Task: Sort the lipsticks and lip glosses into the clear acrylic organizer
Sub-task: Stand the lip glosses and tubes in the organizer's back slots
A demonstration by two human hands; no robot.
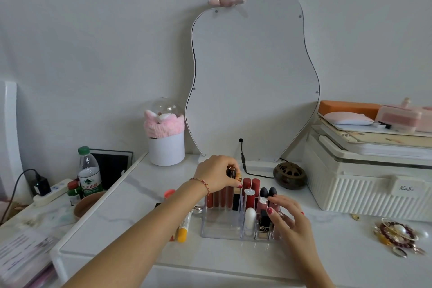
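Observation:
The clear acrylic organizer stands on the white tabletop in front of me. Several lip glosses stand upright in its back left slots. Two red tubes and two black-capped ones fill the back right, with a white stick in front. My left hand hovers over the back left slots, shut on a dark lip gloss by its cap. My right hand rests at the organizer's right side, fingers spread and touching the tubes there.
A yellow tube lies left of the organizer. A curved mirror leans on the wall behind, with a cable and a dark round burner. A ribbed white box stands right, jewellery near it. Bottles stand left.

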